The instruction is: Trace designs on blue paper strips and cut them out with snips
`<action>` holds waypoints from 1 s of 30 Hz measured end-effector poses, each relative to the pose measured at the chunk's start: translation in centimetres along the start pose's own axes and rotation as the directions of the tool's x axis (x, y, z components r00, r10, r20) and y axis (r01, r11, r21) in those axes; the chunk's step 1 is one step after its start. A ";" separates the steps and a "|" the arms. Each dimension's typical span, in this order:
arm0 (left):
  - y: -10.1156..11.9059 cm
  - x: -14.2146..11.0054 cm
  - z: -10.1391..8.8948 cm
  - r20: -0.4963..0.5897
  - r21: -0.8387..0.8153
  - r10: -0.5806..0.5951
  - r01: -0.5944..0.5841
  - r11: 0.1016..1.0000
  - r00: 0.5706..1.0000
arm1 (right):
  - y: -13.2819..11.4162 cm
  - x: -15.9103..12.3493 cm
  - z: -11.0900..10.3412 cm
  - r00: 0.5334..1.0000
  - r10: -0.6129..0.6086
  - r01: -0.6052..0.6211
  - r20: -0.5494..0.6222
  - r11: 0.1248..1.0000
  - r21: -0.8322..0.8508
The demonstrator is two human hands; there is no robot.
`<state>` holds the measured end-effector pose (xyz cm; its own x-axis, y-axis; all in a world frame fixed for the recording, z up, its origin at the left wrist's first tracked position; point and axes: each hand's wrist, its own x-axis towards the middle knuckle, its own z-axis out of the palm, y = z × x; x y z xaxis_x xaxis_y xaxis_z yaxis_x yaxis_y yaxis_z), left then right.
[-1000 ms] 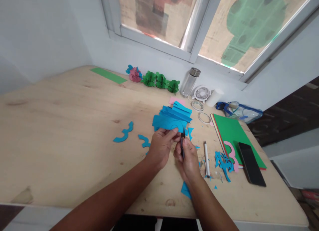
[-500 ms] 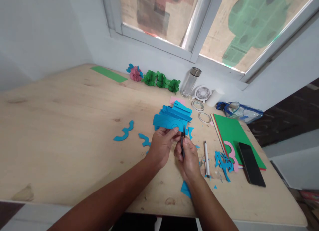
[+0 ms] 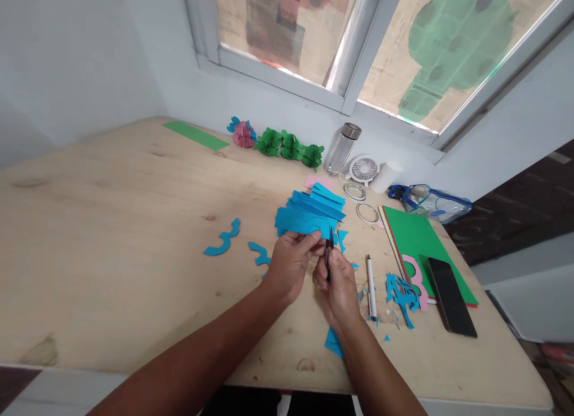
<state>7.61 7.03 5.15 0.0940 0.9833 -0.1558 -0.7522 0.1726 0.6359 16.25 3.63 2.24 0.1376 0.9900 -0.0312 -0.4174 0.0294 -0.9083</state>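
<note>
Between thumb and fingers, my left hand (image 3: pixel 291 257) pinches the near edge of a blue sheet of paper (image 3: pixel 302 222) that bears a faint curved outline. My right hand (image 3: pixel 336 278) is wrapped round a pair of scissors (image 3: pixel 330 242), its dark blades pointing away from me at the right end of the paper. More folded blue strips (image 3: pixel 320 196) lie just behind the sheet. Left of my hands rest a wavy blue cutout (image 3: pixel 224 239) and a second blue cutout (image 3: pixel 259 253), the latter partly hidden by my left hand.
To the right lie a white pen (image 3: pixel 371 290), blue paper scraps (image 3: pixel 402 293), a pink cutout (image 3: pixel 416 278), a phone (image 3: pixel 451 293) and green paper (image 3: pixel 412 236). Along the wall stand green paper figures (image 3: pixel 290 146), a glass bottle (image 3: pixel 343 150) and a small fan (image 3: pixel 363 168).
Hardly anything differs. Both hands keep their hold on the paper and scissors at nearly the same spot, and the view has shifted very slightly.
</note>
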 end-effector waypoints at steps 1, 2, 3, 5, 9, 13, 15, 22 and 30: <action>0.0 0.0 0.0 0.003 0.002 -0.002 0.002 1.000 1.000 | 0.0 0.0 0.0 1.000 -0.001 0.001 -0.001 1.000 0.001; 0.1 -0.1 0.0 0.007 0.005 -0.004 0.004 1.000 1.000 | 0.0 0.0 0.0 1.000 -0.001 0.001 0.000 1.000 0.003; 0.1 -0.1 0.0 0.010 0.008 -0.006 0.006 1.000 1.000 | 0.0 0.0 0.0 1.000 -0.002 0.002 0.001 1.000 0.005; 0.1 -0.1 0.0 0.014 0.009 -0.007 0.007 1.000 1.000 | 0.0 0.0 0.1 1.000 -0.003 0.003 0.003 1.000 0.015; 0.0 0.0 0.0 0.019 0.002 -0.001 0.001 1.000 1.000 | 0.1 0.0 0.1 1.000 0.003 -0.003 -0.001 0.999 0.037; 0.0 0.1 0.1 0.008 -0.005 -0.009 0.009 1.000 1.000 | 0.1 -0.1 0.1 1.000 0.013 -0.012 -0.017 0.999 0.048; 0.0 0.0 0.0 0.008 -0.006 -0.013 0.013 1.000 1.000 | 0.1 -0.1 0.0 1.000 0.020 -0.019 -0.023 0.999 0.048; 0.1 0.0 0.0 0.020 0.001 -0.013 0.013 1.000 1.000 | 0.0 0.0 0.0 0.998 0.021 -0.020 -0.051 1.000 0.021; 0.2 0.1 0.1 0.016 -0.020 -0.023 0.023 1.000 1.000 | -0.1 0.1 0.0 0.997 0.029 -0.031 -0.069 0.999 -0.024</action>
<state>7.53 7.15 5.33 0.1213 0.9799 -0.1582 -0.7629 0.1940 0.6167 16.32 3.68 2.36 0.1871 0.9785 -0.0868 -0.3994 -0.0049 -0.9167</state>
